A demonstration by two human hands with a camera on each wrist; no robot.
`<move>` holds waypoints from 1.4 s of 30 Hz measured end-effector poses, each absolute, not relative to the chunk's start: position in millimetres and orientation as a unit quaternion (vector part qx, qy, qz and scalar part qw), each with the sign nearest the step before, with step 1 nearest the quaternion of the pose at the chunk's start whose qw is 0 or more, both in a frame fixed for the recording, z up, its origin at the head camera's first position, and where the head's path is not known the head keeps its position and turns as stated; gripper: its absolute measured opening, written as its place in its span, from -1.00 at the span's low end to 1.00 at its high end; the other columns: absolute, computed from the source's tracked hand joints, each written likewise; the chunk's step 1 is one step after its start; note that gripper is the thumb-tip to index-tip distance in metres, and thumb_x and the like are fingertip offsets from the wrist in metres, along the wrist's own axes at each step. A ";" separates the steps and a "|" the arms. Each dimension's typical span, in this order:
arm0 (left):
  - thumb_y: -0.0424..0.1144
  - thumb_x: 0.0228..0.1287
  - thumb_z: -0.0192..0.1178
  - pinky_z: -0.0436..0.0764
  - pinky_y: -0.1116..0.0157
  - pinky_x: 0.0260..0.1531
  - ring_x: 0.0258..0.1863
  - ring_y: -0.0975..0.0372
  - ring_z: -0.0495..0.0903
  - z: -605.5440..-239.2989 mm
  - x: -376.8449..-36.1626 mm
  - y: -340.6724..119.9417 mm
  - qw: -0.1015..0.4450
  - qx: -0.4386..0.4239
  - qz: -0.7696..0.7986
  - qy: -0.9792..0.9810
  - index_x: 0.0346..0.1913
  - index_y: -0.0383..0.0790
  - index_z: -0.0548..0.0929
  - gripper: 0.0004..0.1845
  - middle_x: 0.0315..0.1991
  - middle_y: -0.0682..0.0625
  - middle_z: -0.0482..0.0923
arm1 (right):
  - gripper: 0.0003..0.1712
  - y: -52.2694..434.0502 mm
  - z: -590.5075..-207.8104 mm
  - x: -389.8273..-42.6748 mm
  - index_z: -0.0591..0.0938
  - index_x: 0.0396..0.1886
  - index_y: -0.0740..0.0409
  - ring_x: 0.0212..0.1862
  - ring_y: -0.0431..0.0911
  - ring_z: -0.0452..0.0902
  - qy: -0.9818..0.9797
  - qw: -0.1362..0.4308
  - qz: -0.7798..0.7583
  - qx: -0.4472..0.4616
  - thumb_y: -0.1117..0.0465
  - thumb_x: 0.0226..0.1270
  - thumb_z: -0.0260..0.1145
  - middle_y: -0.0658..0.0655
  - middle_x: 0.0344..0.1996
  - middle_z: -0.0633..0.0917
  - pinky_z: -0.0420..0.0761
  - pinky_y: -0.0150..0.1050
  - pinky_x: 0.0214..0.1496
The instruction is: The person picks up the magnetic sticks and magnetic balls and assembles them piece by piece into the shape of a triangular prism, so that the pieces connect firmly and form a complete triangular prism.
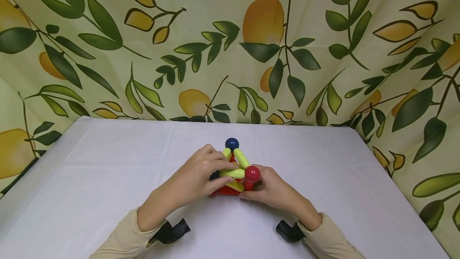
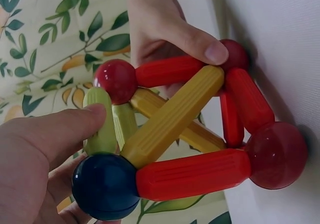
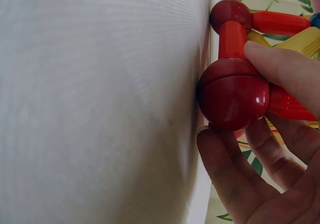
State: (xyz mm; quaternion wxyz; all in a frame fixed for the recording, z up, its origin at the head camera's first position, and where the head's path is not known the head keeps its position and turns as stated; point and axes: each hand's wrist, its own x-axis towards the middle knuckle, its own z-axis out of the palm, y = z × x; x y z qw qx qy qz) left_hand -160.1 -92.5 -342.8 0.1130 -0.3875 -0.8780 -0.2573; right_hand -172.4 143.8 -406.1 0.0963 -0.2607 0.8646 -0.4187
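Note:
A frame of magnetic building rods and balls stands on the white table. My left hand (image 1: 197,171) pinches its upper yellow-green rod (image 1: 232,173) between thumb and fingers. That rod runs from a dark blue ball (image 2: 106,186) to an upper red ball (image 1: 252,174). At the lower right corner my right hand (image 1: 274,189) holds a red ball (image 3: 234,94), its thumb against a short red rod (image 3: 232,39). Yellow rods (image 2: 172,116) cross diagonally on the sides, and red rods (image 2: 194,174) form the base and uprights. Another blue ball (image 1: 232,144) tops the far side. Both hands hide parts of the frame.
White cloth covers the table (image 1: 118,155), whose far edge meets a curtain (image 1: 223,67) printed with leaves and fruit. Black straps (image 1: 174,231) project from both sleeves near the wrists.

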 end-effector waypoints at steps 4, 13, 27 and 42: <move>-0.19 0.11 0.48 0.45 0.41 -0.27 -0.21 0.29 0.38 -345.7 -161.1 -91.1 0.126 -0.390 -0.243 -0.879 -0.07 -0.03 0.79 -0.72 -0.18 0.13 0.72 | -0.46 143.5 -406.2 -172.8 0.60 0.05 0.09 -0.15 -0.19 0.62 0.864 0.096 -0.420 -0.261 0.16 0.07 0.58 -0.03 -0.15 0.70 0.64 -0.42 -0.06; -0.19 0.12 0.47 0.54 0.40 -0.19 -0.12 0.28 0.43 -340.6 -160.0 -99.1 0.097 -0.385 -0.259 -0.881 0.02 -0.03 0.74 -0.65 -0.10 0.09 0.66 | -0.50 148.0 -401.3 -174.3 0.64 0.02 0.06 -0.15 -0.22 0.61 0.864 0.097 -0.405 -0.283 0.13 0.06 0.59 -0.08 -0.17 0.71 0.66 -0.37 -0.06; -0.12 0.11 0.48 0.64 0.30 -0.20 -0.19 0.26 0.52 -327.1 -164.9 -125.1 -0.051 -0.336 -0.276 -0.899 -0.01 0.01 0.65 -0.63 -0.18 0.22 0.57 | -0.58 149.9 -393.2 -176.4 0.69 -0.04 0.06 -0.23 -0.22 0.59 0.876 0.112 -0.384 -0.269 0.16 0.07 0.57 -0.11 -0.20 0.74 0.65 -0.40 -0.14; -0.11 0.12 0.47 0.65 0.30 -0.21 -0.17 0.24 0.53 -328.1 -164.8 -124.7 -0.066 -0.335 -0.281 -0.897 -0.01 0.00 0.65 -0.63 -0.15 0.20 0.58 | -0.60 151.3 -395.1 -174.9 0.69 -0.05 0.08 -0.23 -0.22 0.59 0.875 0.111 -0.388 -0.266 0.18 0.09 0.56 -0.09 -0.19 0.73 0.67 -0.37 -0.14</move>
